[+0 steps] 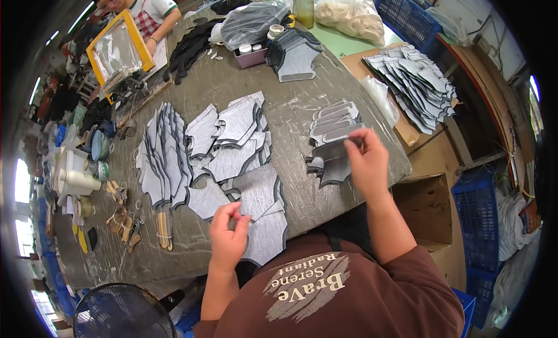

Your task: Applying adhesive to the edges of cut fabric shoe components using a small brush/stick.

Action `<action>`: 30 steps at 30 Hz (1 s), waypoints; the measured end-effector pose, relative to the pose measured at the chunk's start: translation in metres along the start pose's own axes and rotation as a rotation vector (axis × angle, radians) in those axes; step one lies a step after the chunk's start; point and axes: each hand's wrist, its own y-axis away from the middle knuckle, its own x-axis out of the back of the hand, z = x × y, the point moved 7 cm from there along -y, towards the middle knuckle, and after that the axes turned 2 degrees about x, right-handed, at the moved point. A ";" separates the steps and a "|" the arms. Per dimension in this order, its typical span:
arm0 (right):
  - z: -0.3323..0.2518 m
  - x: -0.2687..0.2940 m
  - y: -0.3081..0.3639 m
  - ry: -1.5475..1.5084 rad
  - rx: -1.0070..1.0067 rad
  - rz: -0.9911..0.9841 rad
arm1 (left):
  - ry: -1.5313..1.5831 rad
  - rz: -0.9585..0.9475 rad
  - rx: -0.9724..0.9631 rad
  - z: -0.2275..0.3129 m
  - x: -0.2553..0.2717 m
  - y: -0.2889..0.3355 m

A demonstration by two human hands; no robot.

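Observation:
My right hand [370, 163] pinches the edge of a dark grey cut piece [334, 153] between thumb and fingers. The piece is over a small stack of like grey pieces [335, 120] at the right of the table. My left hand [229, 232] is closed, its fingers curled in beside the near end of a spread of light grey cut pieces [258, 189] with dark edges. Whether it holds anything is not visible. Left of that spread, more pieces lie overlapped in a fanned row [165, 155].
Another stack of grey pieces [296, 61] lies at the back, near a purple box [251, 59] of small pots. More pieces [412, 85] overlap on a board to the right. Bundled sticks [164, 230] lie at left; a black fan [123, 312] stands near. Across the table, a person sits by a yellow frame [141, 40].

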 end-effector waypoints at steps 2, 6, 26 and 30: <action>-0.015 0.021 -0.013 0.174 0.138 0.158 | 0.064 0.087 0.175 -0.018 0.020 0.014; 0.011 0.037 -0.008 0.284 0.200 0.297 | -0.084 -0.605 0.350 -0.022 0.024 0.059; 0.057 0.032 0.022 -0.046 0.216 0.312 | -0.688 0.176 -0.002 -0.270 0.078 0.095; 0.058 0.031 0.022 -0.038 0.179 0.297 | -0.582 0.232 0.053 -0.281 0.081 0.094</action>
